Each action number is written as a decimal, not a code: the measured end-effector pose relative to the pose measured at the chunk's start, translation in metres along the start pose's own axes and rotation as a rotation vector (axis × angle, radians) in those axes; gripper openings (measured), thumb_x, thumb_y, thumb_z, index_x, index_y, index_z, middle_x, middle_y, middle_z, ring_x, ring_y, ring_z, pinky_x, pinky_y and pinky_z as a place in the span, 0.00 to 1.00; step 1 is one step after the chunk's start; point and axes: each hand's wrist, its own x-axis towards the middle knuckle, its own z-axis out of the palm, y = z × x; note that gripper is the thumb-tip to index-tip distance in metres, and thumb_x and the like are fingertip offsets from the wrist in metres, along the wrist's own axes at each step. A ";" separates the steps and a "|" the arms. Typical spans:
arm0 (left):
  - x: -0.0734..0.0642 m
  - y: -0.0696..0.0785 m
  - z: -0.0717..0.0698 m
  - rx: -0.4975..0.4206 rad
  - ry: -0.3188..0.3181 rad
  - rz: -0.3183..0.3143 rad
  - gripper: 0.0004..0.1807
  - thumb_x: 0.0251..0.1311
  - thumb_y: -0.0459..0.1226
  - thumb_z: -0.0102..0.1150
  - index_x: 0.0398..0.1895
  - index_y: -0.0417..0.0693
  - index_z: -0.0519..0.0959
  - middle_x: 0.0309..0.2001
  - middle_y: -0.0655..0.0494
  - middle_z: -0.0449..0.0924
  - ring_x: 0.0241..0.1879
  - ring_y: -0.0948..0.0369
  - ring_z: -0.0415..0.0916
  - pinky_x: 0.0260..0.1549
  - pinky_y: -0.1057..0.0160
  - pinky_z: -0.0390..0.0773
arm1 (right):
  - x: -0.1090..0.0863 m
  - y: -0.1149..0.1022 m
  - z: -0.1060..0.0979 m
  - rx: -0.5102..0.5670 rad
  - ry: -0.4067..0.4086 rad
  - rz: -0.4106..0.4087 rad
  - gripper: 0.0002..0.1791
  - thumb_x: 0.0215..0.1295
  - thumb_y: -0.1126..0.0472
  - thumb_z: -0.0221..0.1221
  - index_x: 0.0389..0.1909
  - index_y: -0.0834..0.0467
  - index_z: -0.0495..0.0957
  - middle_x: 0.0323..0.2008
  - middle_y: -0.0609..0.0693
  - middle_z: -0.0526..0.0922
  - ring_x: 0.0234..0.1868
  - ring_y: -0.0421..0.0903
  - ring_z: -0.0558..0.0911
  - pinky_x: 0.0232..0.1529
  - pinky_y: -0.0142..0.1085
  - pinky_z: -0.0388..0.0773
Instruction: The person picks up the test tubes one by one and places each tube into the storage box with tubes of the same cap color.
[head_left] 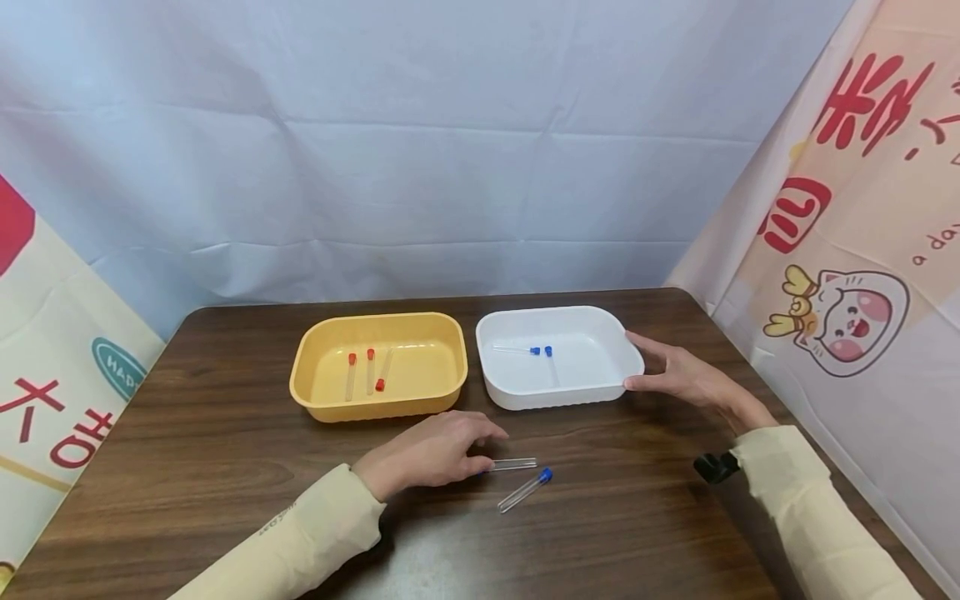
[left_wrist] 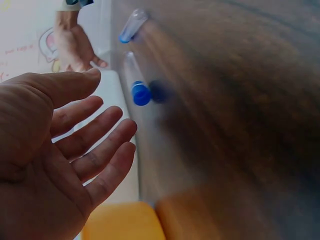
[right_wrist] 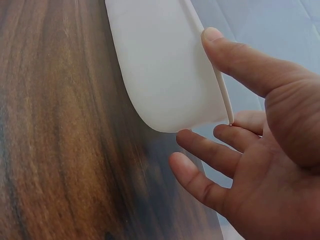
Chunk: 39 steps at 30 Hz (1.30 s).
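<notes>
Left grip (head_left: 444, 450), loose, clears a blue-capped tube (left_wrist: 137, 82); right grip (head_left: 682, 375), unclenched, touches the white tray's rim (head_left: 537, 312).

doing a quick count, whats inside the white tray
Two blue-capped clear tubes lie in the white tray. Its near wall hides the strip of floor just behind it, so that part cannot be seen.

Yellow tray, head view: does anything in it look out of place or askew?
Slightly: in the yellow tray, the rightmost tube lies reversed, its red cap at the near end, while the other two tubes have theirs at the far end.
</notes>
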 end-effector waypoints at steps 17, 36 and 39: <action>0.004 0.000 0.009 0.032 0.006 -0.026 0.18 0.67 0.42 0.68 0.59 0.51 0.85 0.48 0.61 0.83 0.44 0.67 0.77 0.49 0.65 0.78 | 0.002 0.002 0.000 -0.007 -0.001 -0.008 0.52 0.66 0.53 0.71 0.82 0.61 0.50 0.78 0.68 0.55 0.77 0.68 0.55 0.69 0.70 0.56; 0.007 -0.002 0.016 0.109 -0.006 -0.079 0.08 0.65 0.44 0.70 0.44 0.55 0.87 0.39 0.66 0.80 0.40 0.68 0.76 0.45 0.62 0.79 | 0.001 0.001 0.000 -0.014 -0.006 -0.003 0.52 0.67 0.53 0.70 0.82 0.61 0.50 0.78 0.68 0.55 0.76 0.68 0.57 0.68 0.69 0.60; 0.006 -0.002 0.016 0.112 0.006 -0.086 0.06 0.64 0.44 0.71 0.41 0.55 0.87 0.36 0.67 0.79 0.38 0.68 0.75 0.42 0.62 0.79 | 0.001 0.000 0.000 -0.009 -0.005 -0.012 0.52 0.66 0.54 0.71 0.82 0.62 0.50 0.78 0.69 0.56 0.76 0.67 0.57 0.67 0.68 0.60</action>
